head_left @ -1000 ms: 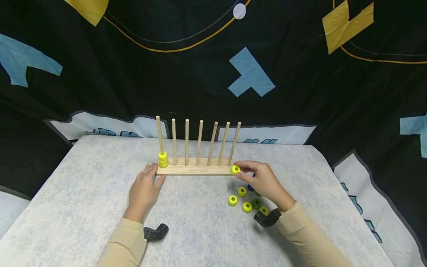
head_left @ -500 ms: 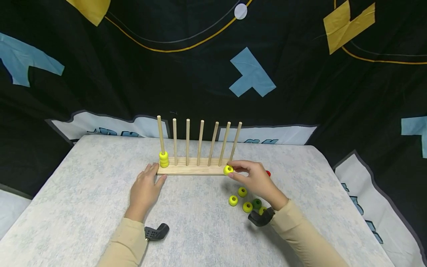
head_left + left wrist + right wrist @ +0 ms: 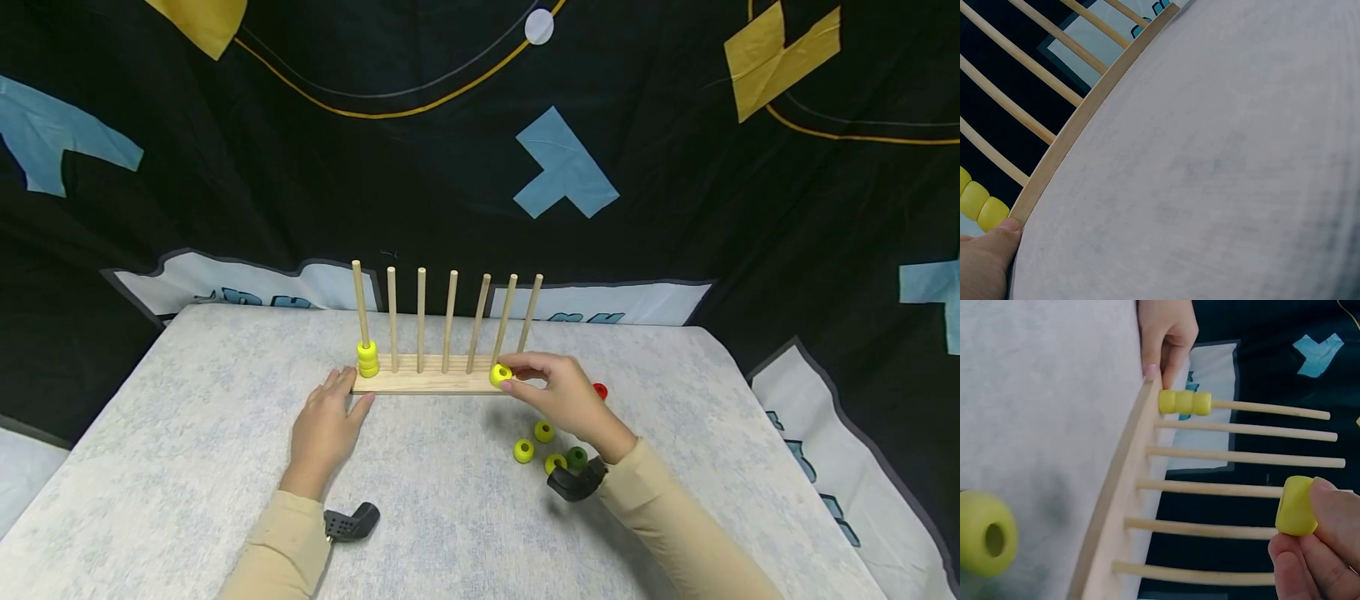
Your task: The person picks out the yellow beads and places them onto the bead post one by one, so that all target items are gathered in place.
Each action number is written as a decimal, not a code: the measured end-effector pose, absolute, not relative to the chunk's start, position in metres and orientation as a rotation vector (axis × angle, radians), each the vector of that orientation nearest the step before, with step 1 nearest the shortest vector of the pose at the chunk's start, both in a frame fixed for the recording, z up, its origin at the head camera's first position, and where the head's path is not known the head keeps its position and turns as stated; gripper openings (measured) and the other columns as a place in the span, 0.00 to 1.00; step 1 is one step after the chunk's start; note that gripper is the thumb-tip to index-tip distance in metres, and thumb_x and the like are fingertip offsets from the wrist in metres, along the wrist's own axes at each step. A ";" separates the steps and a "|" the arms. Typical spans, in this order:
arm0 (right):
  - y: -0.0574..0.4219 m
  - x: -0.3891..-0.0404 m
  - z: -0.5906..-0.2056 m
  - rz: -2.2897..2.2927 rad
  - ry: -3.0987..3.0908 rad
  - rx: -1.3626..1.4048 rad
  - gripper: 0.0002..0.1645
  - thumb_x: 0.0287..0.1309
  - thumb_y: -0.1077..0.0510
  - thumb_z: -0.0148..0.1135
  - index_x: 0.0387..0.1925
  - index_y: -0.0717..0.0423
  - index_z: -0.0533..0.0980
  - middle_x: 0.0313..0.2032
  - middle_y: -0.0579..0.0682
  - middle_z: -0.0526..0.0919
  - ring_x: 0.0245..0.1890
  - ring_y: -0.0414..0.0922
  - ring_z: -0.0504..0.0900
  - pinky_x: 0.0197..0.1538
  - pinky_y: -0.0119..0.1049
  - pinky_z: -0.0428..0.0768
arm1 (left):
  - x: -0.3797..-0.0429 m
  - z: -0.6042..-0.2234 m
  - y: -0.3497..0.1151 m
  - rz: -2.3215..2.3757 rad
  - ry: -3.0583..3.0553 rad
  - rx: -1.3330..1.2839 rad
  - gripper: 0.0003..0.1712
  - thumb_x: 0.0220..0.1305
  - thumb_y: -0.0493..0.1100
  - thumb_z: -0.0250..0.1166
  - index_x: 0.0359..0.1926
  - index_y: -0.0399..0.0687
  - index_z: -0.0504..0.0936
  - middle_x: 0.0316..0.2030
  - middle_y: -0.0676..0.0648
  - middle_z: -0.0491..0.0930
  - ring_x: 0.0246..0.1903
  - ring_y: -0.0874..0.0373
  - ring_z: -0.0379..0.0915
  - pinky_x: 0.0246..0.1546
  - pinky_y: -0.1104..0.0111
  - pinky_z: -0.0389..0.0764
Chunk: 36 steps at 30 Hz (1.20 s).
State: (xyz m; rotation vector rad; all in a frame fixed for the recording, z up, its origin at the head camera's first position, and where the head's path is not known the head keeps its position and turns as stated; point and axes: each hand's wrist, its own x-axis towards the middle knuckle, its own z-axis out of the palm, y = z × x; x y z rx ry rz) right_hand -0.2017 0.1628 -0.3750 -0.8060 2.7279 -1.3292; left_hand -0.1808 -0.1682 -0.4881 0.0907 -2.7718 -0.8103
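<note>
A wooden peg rack (image 3: 427, 382) stands on the table, with a row of several upright pegs. Three yellow beads (image 3: 1185, 402) are stacked on its leftmost peg. My left hand (image 3: 325, 429) holds the left end of the base, thumb at the front edge and fingers round the side. Between thumb and fingers of my right hand (image 3: 558, 396) is a yellow bead (image 3: 499, 376), its hole showing. In the head view that bead overlaps the rack's right part, near the foot of the second peg from the right. The right wrist view shows the bead (image 3: 1297, 506) pinched beside the bare pegs.
Loose yellow beads (image 3: 522, 451) and a green bead (image 3: 577, 457) lie on the table in front of the rack's right end, partly under the right wrist. A red bead (image 3: 600, 391) shows behind the right hand. A dark patterned cloth (image 3: 450, 183) hangs behind the table.
My right hand has carried the yellow bead leftward along the rack's right part, and the red bead has come into sight behind it. The left hand has stayed at the rack's end.
</note>
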 end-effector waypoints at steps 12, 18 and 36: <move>0.128 -0.213 -0.352 -1.376 2.678 -0.992 0.22 0.57 0.59 0.72 0.54 0.56 0.82 0.52 0.48 0.87 0.47 0.42 0.85 0.55 0.36 0.85 | -0.179 -0.488 -0.168 -0.820 -2.792 0.104 0.36 0.72 0.52 0.59 0.72 0.38 0.64 0.72 0.36 0.64 0.73 0.35 0.56 0.68 0.37 0.62; 0.112 -0.223 -0.341 -1.396 2.667 -1.074 0.21 0.58 0.58 0.71 0.54 0.56 0.82 0.51 0.47 0.87 0.45 0.40 0.84 0.53 0.34 0.85 | -0.180 -0.487 -0.168 -0.818 -2.787 0.108 0.36 0.72 0.53 0.59 0.72 0.39 0.64 0.72 0.36 0.64 0.73 0.36 0.56 0.67 0.37 0.63; 0.076 -0.251 -0.276 -1.349 2.851 -1.114 0.22 0.61 0.57 0.69 0.57 0.57 0.80 0.52 0.50 0.86 0.47 0.40 0.86 0.52 0.27 0.84 | -0.180 -0.487 -0.167 -0.804 -2.786 0.112 0.36 0.72 0.53 0.59 0.72 0.38 0.64 0.71 0.36 0.64 0.72 0.35 0.57 0.67 0.37 0.64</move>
